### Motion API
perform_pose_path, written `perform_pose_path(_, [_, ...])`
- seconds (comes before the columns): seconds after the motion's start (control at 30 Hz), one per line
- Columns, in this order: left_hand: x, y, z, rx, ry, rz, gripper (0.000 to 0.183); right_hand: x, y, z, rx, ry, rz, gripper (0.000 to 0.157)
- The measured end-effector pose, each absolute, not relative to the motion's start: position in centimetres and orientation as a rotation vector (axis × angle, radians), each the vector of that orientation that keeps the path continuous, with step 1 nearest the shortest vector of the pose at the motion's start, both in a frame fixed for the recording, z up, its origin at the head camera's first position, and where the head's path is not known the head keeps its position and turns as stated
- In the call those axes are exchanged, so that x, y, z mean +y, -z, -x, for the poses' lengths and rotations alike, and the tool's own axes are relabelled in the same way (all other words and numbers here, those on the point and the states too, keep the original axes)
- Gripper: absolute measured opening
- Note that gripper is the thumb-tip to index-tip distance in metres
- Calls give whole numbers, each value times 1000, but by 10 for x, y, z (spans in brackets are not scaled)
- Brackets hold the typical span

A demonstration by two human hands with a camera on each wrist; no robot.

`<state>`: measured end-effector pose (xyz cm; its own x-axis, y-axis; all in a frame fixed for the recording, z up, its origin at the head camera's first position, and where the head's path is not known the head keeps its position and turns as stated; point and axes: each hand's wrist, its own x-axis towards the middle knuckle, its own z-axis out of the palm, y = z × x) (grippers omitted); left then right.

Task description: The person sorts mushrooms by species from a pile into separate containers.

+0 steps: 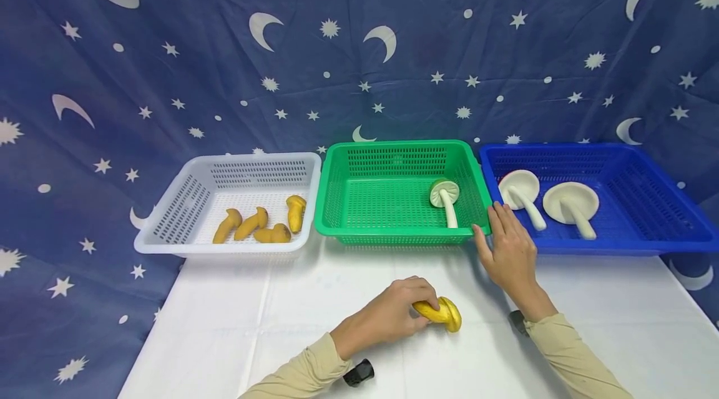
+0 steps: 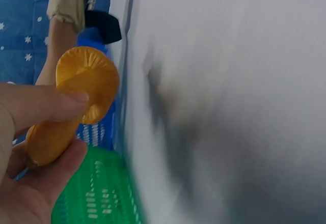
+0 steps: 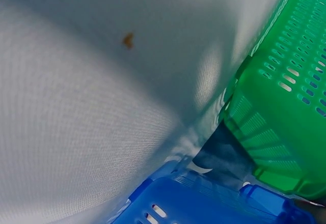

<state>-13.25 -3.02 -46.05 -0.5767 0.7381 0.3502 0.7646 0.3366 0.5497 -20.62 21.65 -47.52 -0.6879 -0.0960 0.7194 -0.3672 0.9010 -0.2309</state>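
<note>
My left hand [image 1: 396, 311] grips a yellow toy mushroom [image 1: 449, 316] by its stem above the white table, the cap pointing right. In the left wrist view, thumb and fingers pinch the stem, and the gilled underside of the mushroom [image 2: 104, 76] shows. At the adjoining corners of the green basket [image 1: 393, 232] and the blue basket [image 1: 618, 246], my right hand [image 1: 511, 255] touches the rims. Its thumb lies by the green rim and its fingers look straight. The right wrist view shows mostly cloth and both baskets, with the hand almost wholly hidden.
A white basket [image 1: 224, 248] at left holds several yellow-brown mushrooms [image 1: 253, 224]. One green-capped mushroom [image 1: 445, 193] lies in the green basket. Two white-stemmed mushrooms [image 1: 573, 204] lie in the blue one. Behind hangs a dark blue curtain [image 1: 337, 43] with moons and stars.
</note>
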Motion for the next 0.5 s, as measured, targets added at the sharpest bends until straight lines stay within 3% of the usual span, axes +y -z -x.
perform_pose_path(0.5, [-89,424,157,-2252,1235,1034,21,215,474,207,-2297,-472,-329,54])
